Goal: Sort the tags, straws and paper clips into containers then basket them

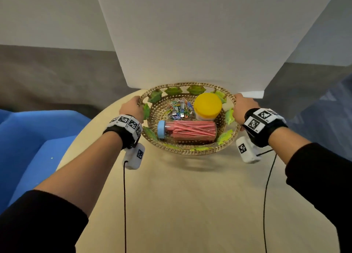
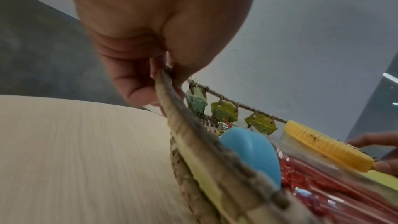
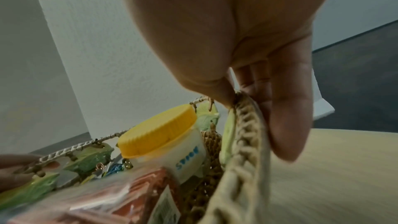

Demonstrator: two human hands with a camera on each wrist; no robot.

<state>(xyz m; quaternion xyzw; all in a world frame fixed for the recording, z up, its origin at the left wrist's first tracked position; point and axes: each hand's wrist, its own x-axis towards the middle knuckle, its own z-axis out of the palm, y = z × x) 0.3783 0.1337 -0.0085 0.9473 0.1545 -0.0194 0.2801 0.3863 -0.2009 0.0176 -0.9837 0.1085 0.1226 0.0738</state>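
A round woven basket point(image 1: 190, 151) with green leaf trim sits at the far end of the table, a shadow under its near edge. My left hand point(image 1: 131, 107) grips its left rim point(image 2: 172, 94), thumb inside and fingers outside. On the opposite rim point(image 3: 245, 125) my right hand point(image 1: 242, 106) has the same hold. Inside lie a clear jar of red straws point(image 1: 190, 130) with a blue lid point(image 2: 252, 156), a yellow-lidded white jar point(image 1: 208, 105) point(image 3: 163, 135), and a pile of coloured paper clips point(image 1: 178, 108). No tags are visible.
The basket is on a light wooden table point(image 1: 186, 195), whose far edge lies just behind it. A white panel point(image 1: 190, 39) rises right behind that edge. A blue seat point(image 1: 34, 138) is at the left. Black cables point(image 1: 124, 205) hang from both wristbands.
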